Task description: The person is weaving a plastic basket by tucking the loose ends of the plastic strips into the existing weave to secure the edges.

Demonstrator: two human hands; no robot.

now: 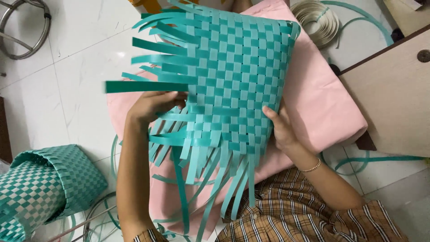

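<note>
I hold up a half-woven basket [233, 76] of teal and light-green plastic strips, its checkered side facing me and loose strip ends hanging from its left and lower edges. My left hand [154, 105] grips its left side among the loose strips. At the lower right edge my right hand [280, 127], with a thin bracelet at the wrist, clasps the weave. Both hands hold the piece above a pink cushion [322, 103].
A finished teal and white woven basket [42, 188] lies on its side at the lower left. A coil of pale strip [320, 20] sits at the top right, beside a wooden board [394, 98]. Loose teal strips trail over the white tiled floor [85, 54]. A metal ring frame [22, 29] is at the top left.
</note>
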